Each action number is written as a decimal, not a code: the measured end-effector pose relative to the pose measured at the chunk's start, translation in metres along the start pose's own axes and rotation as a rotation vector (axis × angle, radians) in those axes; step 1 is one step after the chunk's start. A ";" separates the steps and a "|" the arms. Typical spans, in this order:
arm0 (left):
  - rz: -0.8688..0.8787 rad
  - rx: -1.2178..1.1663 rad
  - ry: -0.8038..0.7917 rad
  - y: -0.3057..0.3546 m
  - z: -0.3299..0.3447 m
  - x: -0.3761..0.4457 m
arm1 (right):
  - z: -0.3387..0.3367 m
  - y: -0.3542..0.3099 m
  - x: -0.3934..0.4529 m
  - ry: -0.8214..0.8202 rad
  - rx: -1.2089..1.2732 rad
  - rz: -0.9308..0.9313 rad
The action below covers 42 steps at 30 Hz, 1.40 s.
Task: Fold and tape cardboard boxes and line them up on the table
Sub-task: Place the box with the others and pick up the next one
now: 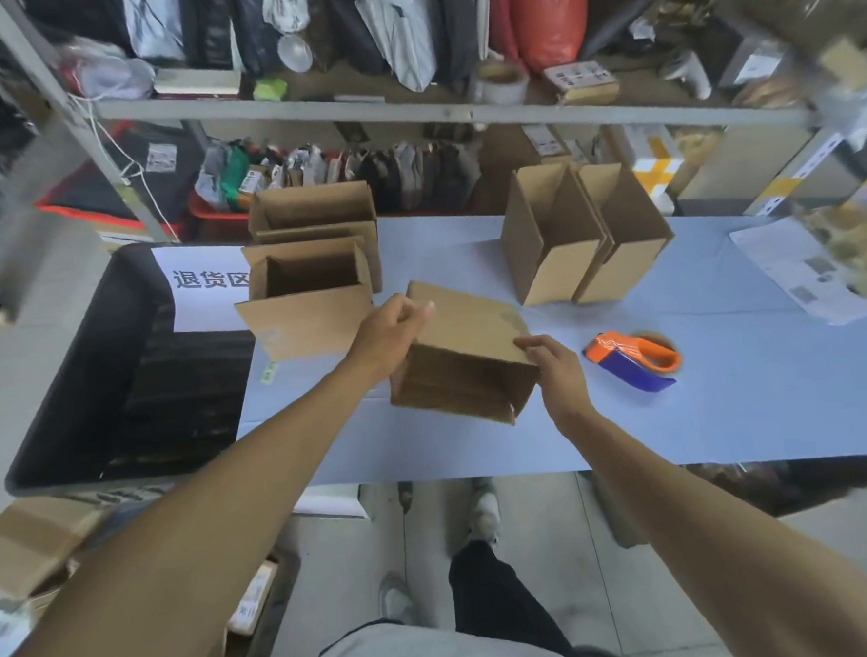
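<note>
The worktop (705, 413), covered in pale blue, spans the middle of the view, with a cluttered metal shelf (408, 111) behind it. A black tray (69, 381) lies at its left end, a white printed sign (200, 286) overlapping the tray's far corner.

Taking the held box (465, 349) as the landmark: it lies tilted on its side near the worktop's front edge, its open end towards the person. To its left and further back stand two open boxes (311, 269), one behind the other, openings up. To its right and further back stand two more boxes (583, 233), upright and pressed side by side. Just right of the landmark lies an orange and blue tape dispenser (634, 359), apart from the box. Printed papers (803, 270) lie far to the right.

The left hand (391, 331) grips the box's far left top edge, fingers curled over it. The right hand (555, 366) pinches the near right corner of its upper panel.
</note>
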<state>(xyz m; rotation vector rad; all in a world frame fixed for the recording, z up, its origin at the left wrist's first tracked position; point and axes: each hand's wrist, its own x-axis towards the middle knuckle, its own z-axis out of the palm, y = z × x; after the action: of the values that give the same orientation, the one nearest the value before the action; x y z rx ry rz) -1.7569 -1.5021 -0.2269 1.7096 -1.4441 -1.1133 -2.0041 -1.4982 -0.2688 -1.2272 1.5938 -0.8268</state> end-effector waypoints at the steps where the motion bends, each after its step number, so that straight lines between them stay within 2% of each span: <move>1: -0.005 0.018 -0.002 -0.005 0.003 0.000 | 0.000 0.000 0.001 0.031 0.002 0.017; 4: -0.060 0.084 -0.059 -0.025 0.022 -0.002 | -0.003 0.006 0.005 0.079 -0.125 0.075; 8: -0.191 0.194 -0.269 -0.045 0.042 -0.013 | -0.006 0.029 0.001 0.037 -0.181 0.229; 13: -0.157 0.520 -0.168 -0.043 0.059 -0.008 | -0.008 0.040 -0.002 0.016 -0.243 0.182; 18: -0.082 0.699 -0.302 -0.027 0.069 0.022 | -0.017 0.035 0.017 -0.004 -0.251 0.195; 22: -0.013 0.840 -0.133 -0.015 0.084 0.032 | -0.027 0.030 0.043 -0.061 -0.287 0.175; 24: -0.034 0.835 -0.107 -0.012 0.090 0.037 | -0.034 0.026 0.058 -0.118 -0.337 0.141; 28: -0.190 0.768 -0.093 -0.004 0.092 0.046 | -0.048 0.020 0.090 -0.166 -0.449 0.044; 31: -0.243 0.723 -0.195 0.002 0.095 0.053 | -0.060 0.017 0.122 -0.205 -0.566 0.020; 34: -0.220 0.497 -0.203 0.015 0.105 0.064 | -0.066 0.014 0.143 -0.265 -0.568 -0.017; 38: -0.124 0.437 -0.196 0.027 0.117 0.091 | -0.064 0.012 0.150 -0.329 -0.503 -0.094; 42: -0.118 0.320 -0.046 0.023 0.123 0.108 | -0.058 0.013 0.154 -0.345 -0.394 -0.052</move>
<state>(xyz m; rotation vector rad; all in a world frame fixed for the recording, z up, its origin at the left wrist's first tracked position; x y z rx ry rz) -1.8727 -1.6053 -0.2833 2.0230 -1.6380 -1.0296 -2.0740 -1.6440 -0.3020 -1.5971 1.4808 -0.3094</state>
